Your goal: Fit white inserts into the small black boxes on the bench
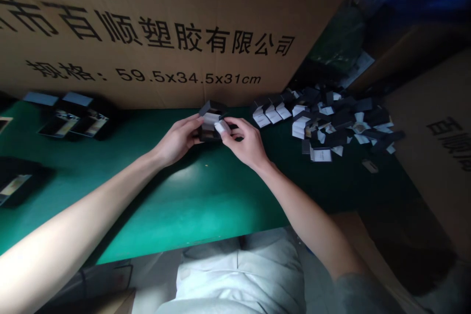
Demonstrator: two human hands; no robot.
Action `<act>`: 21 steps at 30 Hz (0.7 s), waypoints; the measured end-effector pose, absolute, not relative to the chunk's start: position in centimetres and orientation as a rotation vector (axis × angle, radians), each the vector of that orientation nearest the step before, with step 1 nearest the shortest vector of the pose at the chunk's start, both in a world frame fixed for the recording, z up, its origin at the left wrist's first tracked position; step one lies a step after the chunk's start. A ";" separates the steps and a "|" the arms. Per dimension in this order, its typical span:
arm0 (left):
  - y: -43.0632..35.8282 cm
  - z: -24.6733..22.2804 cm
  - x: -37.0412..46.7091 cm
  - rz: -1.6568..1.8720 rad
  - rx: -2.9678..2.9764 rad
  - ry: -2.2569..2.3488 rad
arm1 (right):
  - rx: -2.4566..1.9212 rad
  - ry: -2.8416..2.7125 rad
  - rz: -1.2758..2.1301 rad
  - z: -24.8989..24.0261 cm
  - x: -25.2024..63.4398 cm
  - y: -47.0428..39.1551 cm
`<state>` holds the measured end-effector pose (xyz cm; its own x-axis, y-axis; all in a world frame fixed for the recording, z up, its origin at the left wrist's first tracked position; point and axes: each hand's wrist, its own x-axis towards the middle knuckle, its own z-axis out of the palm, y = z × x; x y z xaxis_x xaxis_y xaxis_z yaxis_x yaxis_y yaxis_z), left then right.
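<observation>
A small black box (213, 108) with its lid up is held near the back of the green table. My left hand (178, 141) grips its left side, thumb on top and fingers bent around it. Between the thumb and fingers of my right hand (245, 140) is a small white piece (222, 127), right at the box's front right side. The inside of the box is partly hidden by my fingers and the white piece.
A large printed carton (158, 0) stands behind the green table (176, 206). Black boxes with raised lids (79, 99) sit at the left. On the right lies a heap of small black and white boxes (344, 115), beside another carton (437, 157).
</observation>
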<state>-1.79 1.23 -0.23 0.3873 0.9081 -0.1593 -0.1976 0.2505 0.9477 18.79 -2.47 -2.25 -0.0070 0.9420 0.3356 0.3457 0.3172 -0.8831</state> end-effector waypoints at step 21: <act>0.9 0.5 -1.3 0.907 1.066 0.867 | -1.177 -1.584 0.850 -1.8 19.2 -2.7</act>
<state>-1.26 0.90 0.45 0.3753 0.9161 -0.1413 -0.1827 0.2226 0.9576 19.18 -2.70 -1.76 -0.0828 0.9557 0.2823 0.2929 0.2941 -0.9098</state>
